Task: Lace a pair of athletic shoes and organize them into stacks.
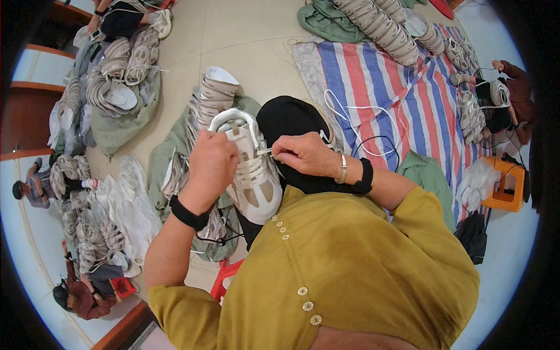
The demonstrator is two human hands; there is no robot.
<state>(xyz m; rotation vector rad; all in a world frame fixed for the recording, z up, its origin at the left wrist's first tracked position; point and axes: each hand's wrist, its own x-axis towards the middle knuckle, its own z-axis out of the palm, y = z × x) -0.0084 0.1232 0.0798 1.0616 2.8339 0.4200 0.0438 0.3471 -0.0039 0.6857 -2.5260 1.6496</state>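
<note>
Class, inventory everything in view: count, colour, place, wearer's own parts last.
Shoe: one, off-white and beige, centre
Lace end: one, pale, at the shoe's right
Other shoe pieces: many, mostly pale, left and right
Striped sheet: one, red-white-blue, floor at right
Cords: at least two, white and black, on the sheet
Cloths: several, green, left, top and right
Plastic sheeting: several, whitish, left and right
Stools: at least two, orange and red, right and lower left
Other people: at least four, mixed clothing, both edges
Floor: one, beige, beneath
Top: one, mustard, torso
Wristbands: two, black, one per wrist
Left hand: one, bare, at the shoe
Right hand: one, bare, pinching the lace
</note>
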